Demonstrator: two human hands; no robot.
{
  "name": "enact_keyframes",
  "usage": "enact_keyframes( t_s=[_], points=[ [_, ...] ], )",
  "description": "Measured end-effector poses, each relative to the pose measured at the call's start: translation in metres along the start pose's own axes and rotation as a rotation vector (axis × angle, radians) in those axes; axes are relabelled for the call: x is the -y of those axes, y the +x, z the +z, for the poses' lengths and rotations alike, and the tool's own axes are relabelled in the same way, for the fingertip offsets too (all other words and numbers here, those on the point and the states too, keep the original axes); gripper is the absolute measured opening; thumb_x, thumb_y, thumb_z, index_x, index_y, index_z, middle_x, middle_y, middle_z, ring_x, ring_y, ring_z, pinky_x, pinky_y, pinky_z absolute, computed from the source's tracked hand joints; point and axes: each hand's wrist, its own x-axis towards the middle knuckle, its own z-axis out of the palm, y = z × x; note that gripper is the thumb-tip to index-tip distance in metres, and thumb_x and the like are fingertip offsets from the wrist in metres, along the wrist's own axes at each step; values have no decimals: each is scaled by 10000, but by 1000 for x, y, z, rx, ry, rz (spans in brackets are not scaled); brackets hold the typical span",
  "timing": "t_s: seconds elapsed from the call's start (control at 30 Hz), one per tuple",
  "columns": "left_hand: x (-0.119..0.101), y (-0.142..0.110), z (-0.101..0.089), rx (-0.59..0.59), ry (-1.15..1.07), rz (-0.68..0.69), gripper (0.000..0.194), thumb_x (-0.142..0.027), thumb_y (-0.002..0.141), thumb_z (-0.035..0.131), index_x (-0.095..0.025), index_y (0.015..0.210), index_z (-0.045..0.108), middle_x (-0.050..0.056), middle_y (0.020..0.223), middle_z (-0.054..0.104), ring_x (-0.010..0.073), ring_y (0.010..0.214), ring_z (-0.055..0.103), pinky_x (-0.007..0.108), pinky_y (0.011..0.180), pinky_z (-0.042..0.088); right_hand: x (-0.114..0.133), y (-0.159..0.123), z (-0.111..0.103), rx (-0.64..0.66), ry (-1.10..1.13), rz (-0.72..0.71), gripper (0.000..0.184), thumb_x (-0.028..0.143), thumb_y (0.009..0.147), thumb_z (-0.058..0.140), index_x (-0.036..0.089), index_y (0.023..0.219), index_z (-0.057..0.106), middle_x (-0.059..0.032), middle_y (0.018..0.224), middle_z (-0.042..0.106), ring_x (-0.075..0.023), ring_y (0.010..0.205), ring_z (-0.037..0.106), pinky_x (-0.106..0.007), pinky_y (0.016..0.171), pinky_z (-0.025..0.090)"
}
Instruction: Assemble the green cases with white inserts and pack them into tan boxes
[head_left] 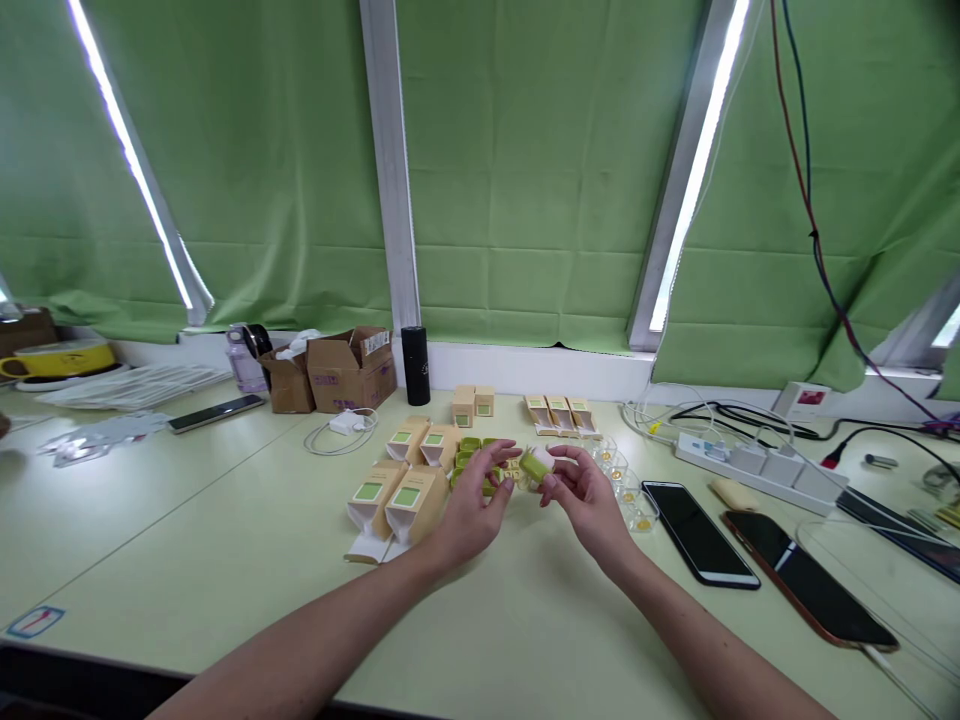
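Small piece (536,465), green with a pale top, was tilted in the right hand's (589,497) fingertips above the table (510,620). Left hand (471,510) was just beside it, fingers spread, nearest the green containers (466,446), which sat grouped on the table, partly hidden by that hand. Tan boxes (417,501) with green square labels lay left of the containers, four in two rows; front two had open ends and white flaps out. Clear cups (628,494) with yellowish centers stood in a line, right of the right hand.
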Motion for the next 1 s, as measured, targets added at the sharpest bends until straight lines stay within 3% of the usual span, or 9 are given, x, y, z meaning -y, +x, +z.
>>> enact_keyframes(
  t_s=[0.13,0.3,0.53,0.73,1.0],
  points=[
    [1,-2,-2,0,202,151,477,-148,966,584,-271,1426,562,134,1388,587,281,1308,542,446,1034,516,2,3,-2,7,131,129,589,599,723,896,216,1062,603,-28,779,726,-186,675,653,-358,654,576],
    [-5,-2,-2,32,357,283,561,-63,935,586,-316,1435,554,91,1447,597,293,1377,419,530,1143,449,6,2,-1,12,232,230,569,580,700,924,185,1024,672,-22,709,720,-177,651,663,-331,624,567],
    [-5,0,-3,15,433,295,470,-117,932,674,-281,1369,618,93,1447,621,312,1372,415,546,1140,452,5,3,1,59,256,294,550,621,683,920,170,911,704,-21,673,699,-167,609,673,-291,566,531],
    [-3,2,-3,-47,362,207,427,-176,918,719,-269,1328,646,90,1290,680,286,1315,483,492,1109,491,2,3,-2,101,285,285,518,642,730,881,173,864,707,-56,731,729,-164,607,654,-283,544,492],
    [-1,8,-3,-86,132,-124,406,-393,889,763,-234,1260,718,113,1245,680,278,1153,639,418,978,540,5,1,-5,116,258,295,514,656,759,846,175,898,729,-67,734,741,-154,590,618,-278,553,460]
  ],
)
